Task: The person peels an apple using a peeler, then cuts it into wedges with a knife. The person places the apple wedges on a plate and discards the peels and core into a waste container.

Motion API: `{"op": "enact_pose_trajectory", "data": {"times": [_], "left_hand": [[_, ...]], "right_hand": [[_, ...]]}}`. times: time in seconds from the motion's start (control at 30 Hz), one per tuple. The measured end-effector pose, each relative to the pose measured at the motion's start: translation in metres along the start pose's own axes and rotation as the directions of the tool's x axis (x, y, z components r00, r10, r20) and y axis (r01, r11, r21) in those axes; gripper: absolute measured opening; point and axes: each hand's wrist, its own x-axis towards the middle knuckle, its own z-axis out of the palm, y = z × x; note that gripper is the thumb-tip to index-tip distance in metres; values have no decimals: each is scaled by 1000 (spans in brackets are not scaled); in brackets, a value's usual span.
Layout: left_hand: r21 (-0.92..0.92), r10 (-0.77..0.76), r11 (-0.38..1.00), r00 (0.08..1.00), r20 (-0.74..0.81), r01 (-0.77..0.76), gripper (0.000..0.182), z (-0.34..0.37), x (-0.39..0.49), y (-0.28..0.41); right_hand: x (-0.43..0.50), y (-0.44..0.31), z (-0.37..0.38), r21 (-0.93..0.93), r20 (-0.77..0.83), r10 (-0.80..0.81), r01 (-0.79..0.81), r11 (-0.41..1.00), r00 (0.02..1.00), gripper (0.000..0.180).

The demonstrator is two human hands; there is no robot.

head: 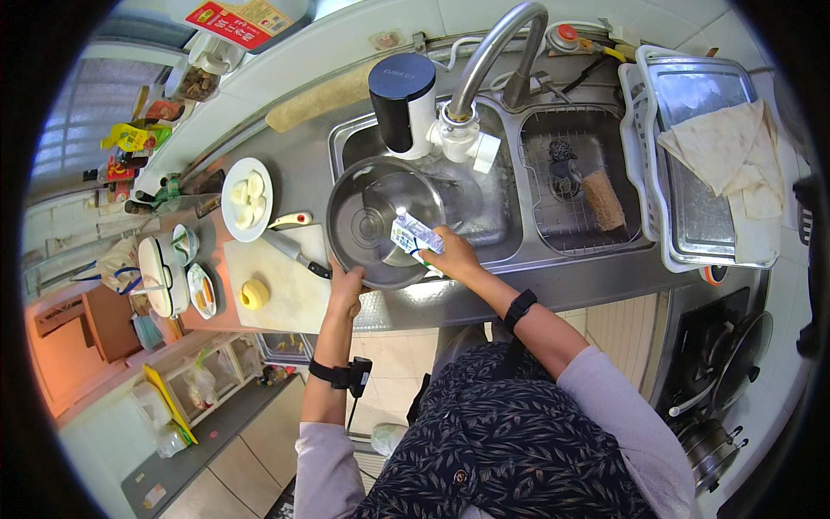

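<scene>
My left hand (pixel 347 282) grips the near left rim of a round metal basin (pixel 350 250), which rests over the left sink bowl and the counter edge. In my right hand (pixel 454 252) is a small white printed packet (pixel 415 235) with blue and green markings, tilted over the basin. Its upper end points away from me; whether anything pours out I cannot tell. Beside my left hand, a black-handled kitchen knife (pixel 290 249) lies on a pale cutting board (pixel 285 295). A peeled yellow fruit or vegetable (pixel 254 294) sits on that board.
A white plate (pixel 229 224) of pale peeled pieces and a peeler (pixel 292 220) stand left. Behind the basin are a black-and-white dispenser (pixel 403 107) and the curved faucet (pixel 476 61). Right are a second sink bowl (pixel 551 130) with a wire rack and a tray (pixel 687 81) bearing a cloth.
</scene>
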Motion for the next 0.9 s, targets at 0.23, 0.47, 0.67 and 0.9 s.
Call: {"op": "enact_pose_trajectory", "data": {"times": [0.23, 0.47, 0.67, 0.9], "left_hand": [[98, 266, 960, 964, -25, -262, 89, -9, 13, -4], [511, 622, 680, 782, -23, -526, 86, -3, 5, 0], [622, 696, 583, 717, -50, -523, 87, 8, -14, 12], [807, 797, 378, 603, -34, -454, 94, 17, -28, 19]], "right_hand": [[-1, 9, 4, 53, 38, 32, -34, 998, 999, 56], [-4, 5, -1, 31, 33, 26, -27, 999, 999, 58], [-5, 2, 1, 40, 46, 6, -8, 999, 999, 58], [-3, -2, 6, 71, 63, 22, -27, 997, 998, 61]]}}
